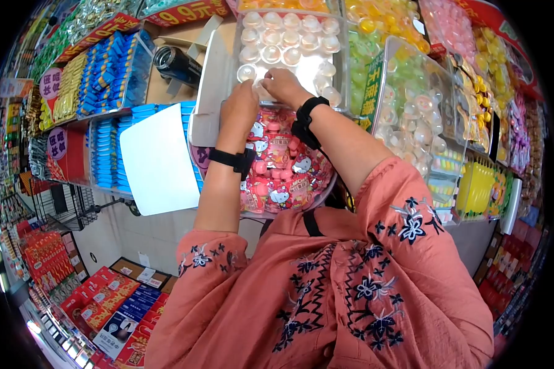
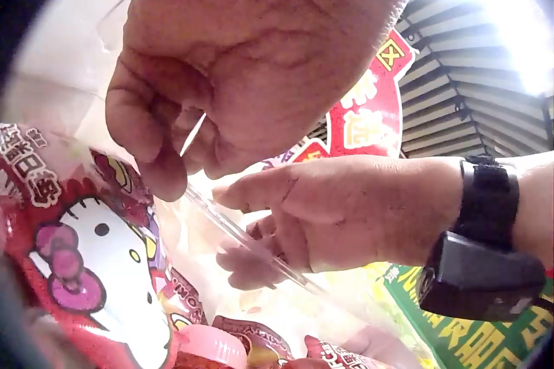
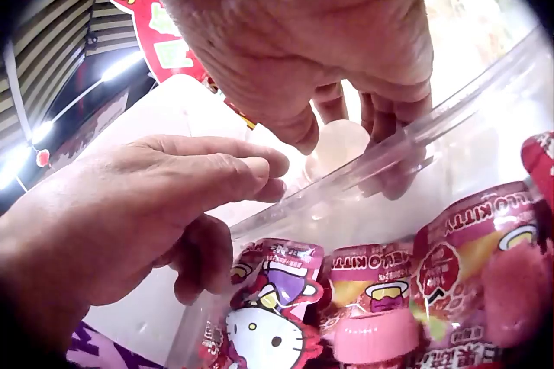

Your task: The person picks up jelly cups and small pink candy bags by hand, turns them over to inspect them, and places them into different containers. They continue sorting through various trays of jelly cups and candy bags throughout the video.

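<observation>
Right hand [image 3: 303, 49] fingers [image 3: 389, 114] curl around a white jelly cup [image 3: 336, 148]; left hand [image 3: 130, 205], at eight o'clock, pinches the clear bin's rim [image 3: 450, 122].

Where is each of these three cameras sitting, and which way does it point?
Head: looks down at both hands over a clear bin of white jelly cups; forearms and blouse show.
Left wrist: looks up past the left hand.
Right wrist: looks past the right hand at one cup.
Both wrist views share the pink candy packs.
</observation>
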Demonstrator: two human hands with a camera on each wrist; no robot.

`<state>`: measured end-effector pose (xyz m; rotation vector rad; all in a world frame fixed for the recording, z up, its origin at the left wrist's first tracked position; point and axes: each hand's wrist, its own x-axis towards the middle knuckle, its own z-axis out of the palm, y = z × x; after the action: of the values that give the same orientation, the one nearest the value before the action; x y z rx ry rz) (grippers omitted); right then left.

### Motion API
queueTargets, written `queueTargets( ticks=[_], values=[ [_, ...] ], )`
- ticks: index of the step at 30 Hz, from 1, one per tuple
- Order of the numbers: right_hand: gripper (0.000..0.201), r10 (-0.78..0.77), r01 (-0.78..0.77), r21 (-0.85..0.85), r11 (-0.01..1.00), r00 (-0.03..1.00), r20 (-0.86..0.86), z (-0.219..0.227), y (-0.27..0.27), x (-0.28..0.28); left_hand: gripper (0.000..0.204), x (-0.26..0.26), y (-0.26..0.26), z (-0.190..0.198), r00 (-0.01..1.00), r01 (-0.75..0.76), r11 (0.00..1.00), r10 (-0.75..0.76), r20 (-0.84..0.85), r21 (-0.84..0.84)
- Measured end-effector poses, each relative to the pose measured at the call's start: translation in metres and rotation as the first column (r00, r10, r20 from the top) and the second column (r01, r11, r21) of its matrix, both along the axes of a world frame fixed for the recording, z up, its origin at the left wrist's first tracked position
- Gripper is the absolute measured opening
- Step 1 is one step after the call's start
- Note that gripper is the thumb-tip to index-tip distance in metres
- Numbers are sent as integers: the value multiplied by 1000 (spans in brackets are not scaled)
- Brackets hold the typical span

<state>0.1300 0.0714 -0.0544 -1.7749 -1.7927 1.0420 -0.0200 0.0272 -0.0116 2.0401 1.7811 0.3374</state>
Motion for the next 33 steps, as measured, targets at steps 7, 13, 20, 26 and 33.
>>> queueTargets(
  ticks=[7, 13, 20, 26, 33],
  values=[
    [33, 11, -4, -33, 999, 979, 206, 11, -4, -3, 33, -5, 4, -5, 1000, 9, 1000, -9, -14, 2],
    [30, 98, -141, 65, 988, 892, 441, 17, -14, 1, 31, -8, 8, -12, 999, 32, 998, -31, -37, 51],
    [29, 12, -22, 29, 999, 953, 303, 12, -2, -13, 30, -11, 8, -17, 999, 48, 993, -48, 1, 112],
    [27, 15, 9, -96, 995, 969, 247, 13, 1, -12, 30, -13, 8, -19, 997, 61, 988, -67, 36, 142],
    [22, 39, -6, -253, 967, 991, 126, 1, 17, -7, 30, -13, 8, -13, 998, 44, 993, -48, 41, 106]
  ],
)
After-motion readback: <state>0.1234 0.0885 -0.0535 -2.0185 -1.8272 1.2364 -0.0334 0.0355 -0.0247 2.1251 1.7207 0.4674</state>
